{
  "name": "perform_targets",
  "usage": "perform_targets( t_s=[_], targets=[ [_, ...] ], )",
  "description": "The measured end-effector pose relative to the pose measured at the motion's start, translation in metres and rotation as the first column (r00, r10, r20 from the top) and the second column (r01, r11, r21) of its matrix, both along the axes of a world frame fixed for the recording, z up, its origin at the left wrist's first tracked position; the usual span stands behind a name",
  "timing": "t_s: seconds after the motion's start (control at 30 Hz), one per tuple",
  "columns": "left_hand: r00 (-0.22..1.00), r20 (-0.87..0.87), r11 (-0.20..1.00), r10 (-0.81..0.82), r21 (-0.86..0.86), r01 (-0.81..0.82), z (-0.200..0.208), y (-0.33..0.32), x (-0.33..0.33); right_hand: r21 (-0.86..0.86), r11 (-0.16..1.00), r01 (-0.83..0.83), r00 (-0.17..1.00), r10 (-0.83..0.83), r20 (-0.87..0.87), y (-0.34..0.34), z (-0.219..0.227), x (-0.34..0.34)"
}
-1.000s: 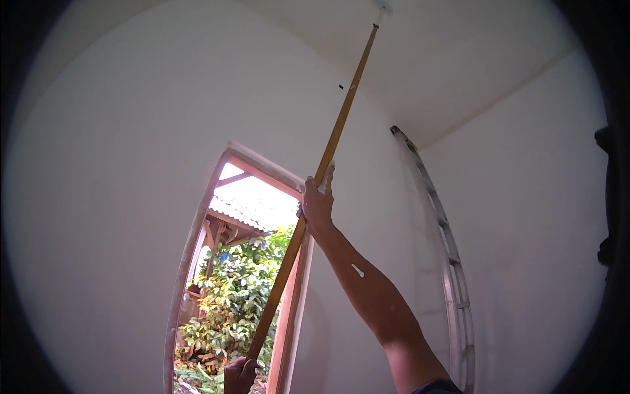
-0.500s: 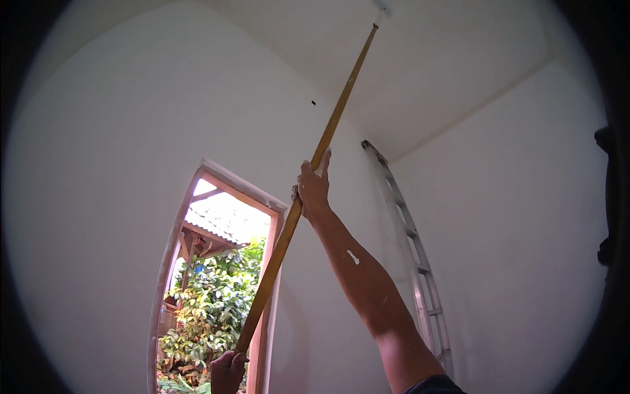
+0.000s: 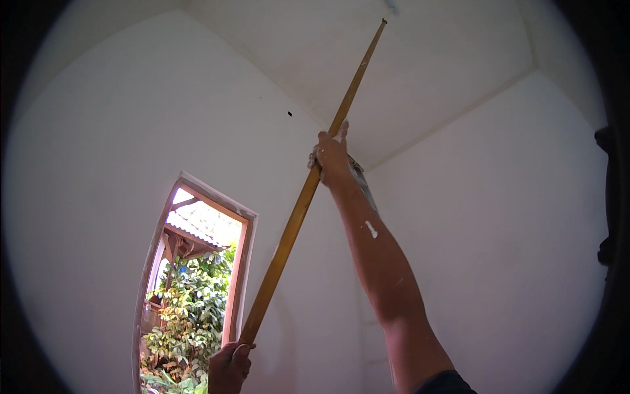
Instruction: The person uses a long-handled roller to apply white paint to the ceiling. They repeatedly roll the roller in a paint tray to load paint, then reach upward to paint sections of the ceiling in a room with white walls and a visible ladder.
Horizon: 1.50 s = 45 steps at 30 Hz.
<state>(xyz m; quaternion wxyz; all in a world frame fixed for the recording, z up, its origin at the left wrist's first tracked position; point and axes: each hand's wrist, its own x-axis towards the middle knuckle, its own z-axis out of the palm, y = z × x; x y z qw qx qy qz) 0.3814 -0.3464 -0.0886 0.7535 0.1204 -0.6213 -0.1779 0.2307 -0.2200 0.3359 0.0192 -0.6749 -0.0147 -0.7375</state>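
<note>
Right grip (image 3: 332, 156) is clasping brown pole (image 3: 282, 253); left grip (image 3: 228, 368), below, is holding its lower visible end. Pole is slanting up past both toward ceiling (image 3: 446, 79). Since last glance, swinging rightward; right forearm (image 3: 380, 262) now hiding most of ladder (image 3: 365, 186). Far end (image 3: 380, 31) probably reaching another patch.

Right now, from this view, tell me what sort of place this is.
Probably a room inside a house: plain white walls meet a pale ceiling, and a wooden frame opens onto leafy plants and a corrugated roof outdoors.
</note>
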Motion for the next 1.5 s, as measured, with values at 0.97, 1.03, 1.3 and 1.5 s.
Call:
perform_targets(
  t_s=[0.97,1.03,1.3,1.5],
  targets=[
    [0.956,-0.010,0.954,-0.294,0.064,0.294,-0.059,0.005,0.005,-0.066,0.960,0.273,0.962,-0.270,0.045,0.037,-0.068,-0.001],
    [0.967,-0.021,0.965,-0.252,0.076,0.253,-0.063,-0.023,0.002,-0.046,0.960,0.277,0.958,-0.272,0.094,0.000,-0.070,0.002],
    [0.962,-0.085,0.957,-0.259,0.109,0.268,-0.087,-0.136,-0.023,0.078,0.970,0.231,0.968,-0.237,0.084,-0.140,-0.086,-0.002],
    [0.927,-0.186,0.893,-0.325,0.262,0.365,-0.114,-0.218,-0.024,0.209,0.926,0.316,0.943,-0.330,0.035,-0.233,-0.111,0.016]
  ],
)
